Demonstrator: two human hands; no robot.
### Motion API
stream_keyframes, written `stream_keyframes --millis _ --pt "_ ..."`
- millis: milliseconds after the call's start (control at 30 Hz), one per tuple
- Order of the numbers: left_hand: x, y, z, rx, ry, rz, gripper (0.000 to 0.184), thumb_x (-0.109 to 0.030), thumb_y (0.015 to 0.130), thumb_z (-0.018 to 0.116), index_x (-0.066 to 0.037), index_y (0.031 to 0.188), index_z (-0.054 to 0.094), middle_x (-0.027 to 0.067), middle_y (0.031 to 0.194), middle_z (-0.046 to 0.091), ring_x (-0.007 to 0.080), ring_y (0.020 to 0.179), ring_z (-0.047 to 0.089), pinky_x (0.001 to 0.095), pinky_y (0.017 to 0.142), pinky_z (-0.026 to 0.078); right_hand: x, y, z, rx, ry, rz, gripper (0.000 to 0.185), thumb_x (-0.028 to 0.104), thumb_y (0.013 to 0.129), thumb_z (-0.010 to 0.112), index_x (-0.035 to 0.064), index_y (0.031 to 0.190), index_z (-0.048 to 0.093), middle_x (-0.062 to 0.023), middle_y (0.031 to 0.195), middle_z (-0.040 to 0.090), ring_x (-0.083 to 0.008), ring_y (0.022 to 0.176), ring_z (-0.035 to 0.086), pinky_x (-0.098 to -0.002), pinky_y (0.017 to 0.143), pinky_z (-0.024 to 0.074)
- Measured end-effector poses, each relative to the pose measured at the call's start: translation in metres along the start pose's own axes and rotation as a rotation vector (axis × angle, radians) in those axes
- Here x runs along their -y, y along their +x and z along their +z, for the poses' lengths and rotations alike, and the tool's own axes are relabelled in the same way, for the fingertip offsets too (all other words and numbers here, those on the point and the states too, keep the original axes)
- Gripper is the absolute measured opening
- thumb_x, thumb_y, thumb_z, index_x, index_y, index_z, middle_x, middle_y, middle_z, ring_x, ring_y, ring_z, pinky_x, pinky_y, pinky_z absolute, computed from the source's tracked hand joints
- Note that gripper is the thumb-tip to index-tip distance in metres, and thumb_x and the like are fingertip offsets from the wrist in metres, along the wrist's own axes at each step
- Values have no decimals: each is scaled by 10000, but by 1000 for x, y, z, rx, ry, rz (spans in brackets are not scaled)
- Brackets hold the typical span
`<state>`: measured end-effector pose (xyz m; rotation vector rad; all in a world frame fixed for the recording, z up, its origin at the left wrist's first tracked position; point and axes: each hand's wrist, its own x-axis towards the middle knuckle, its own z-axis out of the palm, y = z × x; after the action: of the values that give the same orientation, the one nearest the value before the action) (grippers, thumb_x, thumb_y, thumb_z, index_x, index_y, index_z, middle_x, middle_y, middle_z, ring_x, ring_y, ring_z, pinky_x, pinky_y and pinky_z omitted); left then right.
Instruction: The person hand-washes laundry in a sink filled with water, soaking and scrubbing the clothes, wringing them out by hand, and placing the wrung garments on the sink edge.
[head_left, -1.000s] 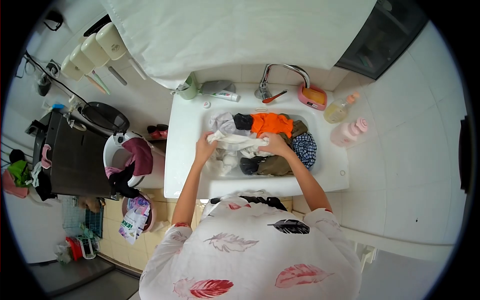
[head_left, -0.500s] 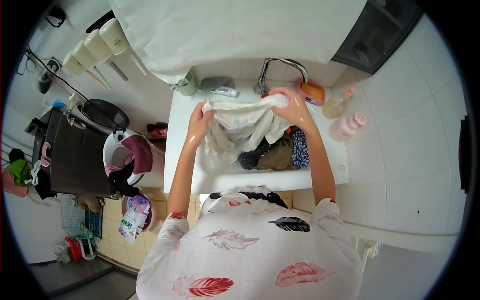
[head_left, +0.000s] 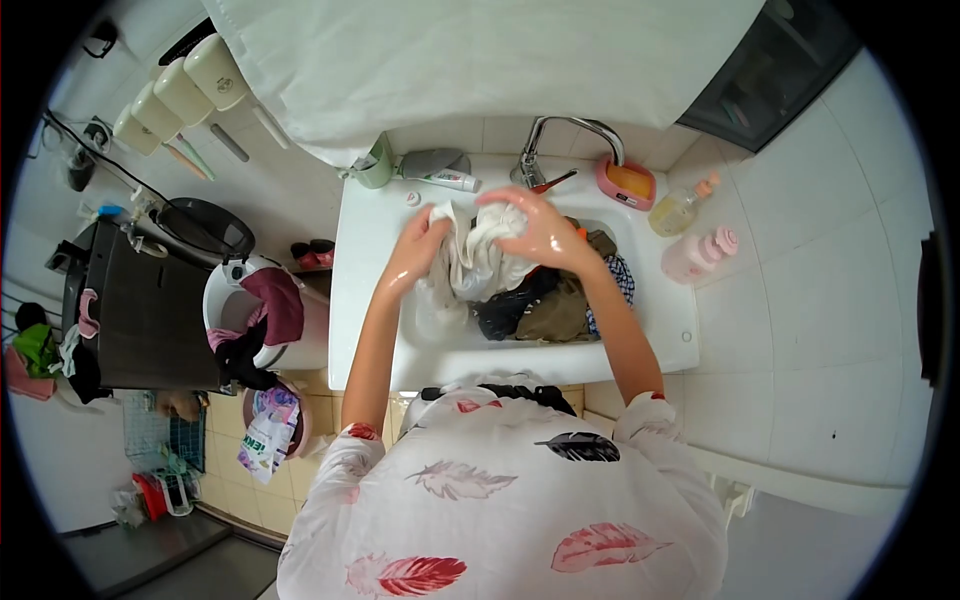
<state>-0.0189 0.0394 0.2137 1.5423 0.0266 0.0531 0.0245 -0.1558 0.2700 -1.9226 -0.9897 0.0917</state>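
Observation:
A wet white garment hangs bunched between my two hands over the sink. My left hand pinches its left edge, while my right hand is closed around the gathered right part. Its lower folds hang down into the basin. Beneath and to the right lie dark clothes, an olive-brown garment and a blue-and-white patterned cloth, partly hidden by my right forearm. Both hands look wet.
Behind the basin stands a chrome faucet, with a pink soap dish, a yellowish pump bottle and a pink bottle to its right. A green cup and toothpaste tube are at the back left. A bucket with clothes stands left.
My hands have come closer together, bunching the white garment that was stretched wide between them. The right hand has moved left and slightly down, uncovering the faucet's red-marked handle.

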Motion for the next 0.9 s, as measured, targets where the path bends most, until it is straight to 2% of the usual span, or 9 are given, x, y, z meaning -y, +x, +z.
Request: stream_keyframes --millis 67,200,267,367,400,533,633,767,900 --pt "37 0 -1 7 138 -27 230 -184 812 466 8 932 511 70 835 565 145 766 524 256 668 400 -28 -7 19 63 26 50 450 64 594 602 69 1036 519 -99 996 508 -237 983 485 -320 865 369" --pt "98 -3 -4 -14 392 -122 234 -168 808 458 11 952 502 106 795 553 173 740 521 280 663 404 -99 -28 68 89 16 233 428 77 618 602 88 1036 512 -111 1040 449 -274 995 439 -333 866 359" --pt "112 -6 1 -75 564 -108 248 -183 787 454 4 937 520 221 812 557 347 797 538 365 682 418 -127 -41 92 44 21 279 422 91 630 609 94 1040 509 -120 1063 426 -288 1002 422 -349 866 353" --pt "167 -5 2 -171 880 145 263 -191 747 486 -28 948 536 173 894 537 324 811 505 420 711 394 -153 -56 132 -39 -319 540 486 229 673 612 80 1107 452 -180 1132 362 -370 1036 373 -496 836 310" --pt "173 -8 7 -257 994 266 281 -204 734 500 -41 961 535 155 931 524 313 828 493 431 716 382 -145 -58 141 -28 -401 601 554 266 700 604 60 1170 396 -199 1160 338 -393 1035 350 -493 837 309" --pt "186 -9 27 -190 1187 129 327 -236 714 517 -70 996 521 128 1018 487 294 888 473 418 727 366 -153 -68 176 -145 -717 410 562 270 708 583 54 1187 381 -194 1167 346 -374 1007 364 -492 789 337" --pt "189 -2 31 -200 1311 141 304 -257 710 525 -81 957 508 129 945 483 304 818 471 436 691 381 -164 -60 183 -80 -935 367 489 300 717 521 67 1140 441 -128 1078 472 -293 951 439 -465 718 370" --pt "200 17 30 -189 1272 112 313 -255 698 534 -77 953 506 140 927 485 323 817 471 439 678 389 -179 -47 178 70 -929 438 442 290 737 494 44 1103 463 -120 1012 495 -291 903 449 -444 731 368" --pt "204 40 29 -137 1177 49 316 -249 671 561 -69 928 528 143 937 501 322 837 486 437 702 396 -202 -37 179 -41 -926 355 336 287 752 462 39 960 552 -132 900 551 -309 884 484 -449 726 382"
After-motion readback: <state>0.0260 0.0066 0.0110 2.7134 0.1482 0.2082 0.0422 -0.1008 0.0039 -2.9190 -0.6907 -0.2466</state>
